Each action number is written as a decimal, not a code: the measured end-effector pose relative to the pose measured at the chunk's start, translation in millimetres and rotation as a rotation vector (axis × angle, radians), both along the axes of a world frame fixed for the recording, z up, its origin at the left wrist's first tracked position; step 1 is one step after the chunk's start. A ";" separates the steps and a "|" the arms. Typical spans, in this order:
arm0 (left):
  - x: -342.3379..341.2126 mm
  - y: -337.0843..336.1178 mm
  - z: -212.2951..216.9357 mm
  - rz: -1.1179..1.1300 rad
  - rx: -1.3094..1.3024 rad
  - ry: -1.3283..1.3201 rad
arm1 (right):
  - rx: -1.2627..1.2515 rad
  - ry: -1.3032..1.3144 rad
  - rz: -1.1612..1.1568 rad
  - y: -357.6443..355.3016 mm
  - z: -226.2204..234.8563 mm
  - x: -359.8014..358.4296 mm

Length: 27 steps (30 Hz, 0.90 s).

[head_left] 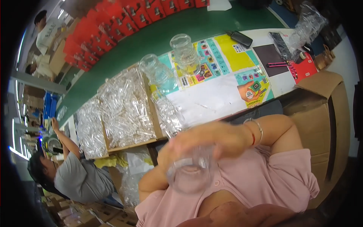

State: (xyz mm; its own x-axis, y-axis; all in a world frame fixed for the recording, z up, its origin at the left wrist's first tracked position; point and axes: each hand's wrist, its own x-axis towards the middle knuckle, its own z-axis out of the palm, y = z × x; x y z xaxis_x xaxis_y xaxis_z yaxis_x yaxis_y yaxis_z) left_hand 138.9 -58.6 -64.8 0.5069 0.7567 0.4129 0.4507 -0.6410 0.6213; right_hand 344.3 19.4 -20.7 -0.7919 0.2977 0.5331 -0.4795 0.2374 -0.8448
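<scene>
In front of my chest is a transparent round jar, its circular end facing up at me. My left hand is closed round its left side, the fingers partly hidden. My right hand, smeared by motion, lies across the jar's far side with the thumb pointing down along it. Just beyond my hands, a transparent stacked piece lies by a cardboard tray's edge. Farther off on the table stand transparent ring-shaped jars and another transparent round jar.
A cardboard tray full of small clear tubes sits to the left. Red cards line the green table's far side. A black pouch, a pink pen-like tool and an open carton are rightward. Another person works at left.
</scene>
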 end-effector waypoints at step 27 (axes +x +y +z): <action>18.9 37.6 31.2 0.041 -0.265 -0.786 | -0.552 -0.263 -0.646 12.7 -82.2 34.3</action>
State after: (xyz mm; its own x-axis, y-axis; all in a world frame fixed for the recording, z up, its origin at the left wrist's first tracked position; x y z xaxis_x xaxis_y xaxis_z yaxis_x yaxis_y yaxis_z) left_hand 157.8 -21.0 -33.6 0.1148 0.8904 0.4404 -0.1585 -0.4212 0.8930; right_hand 378.6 32.1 -103.0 -0.4568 0.8896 0.0060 -0.1674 -0.0793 -0.9827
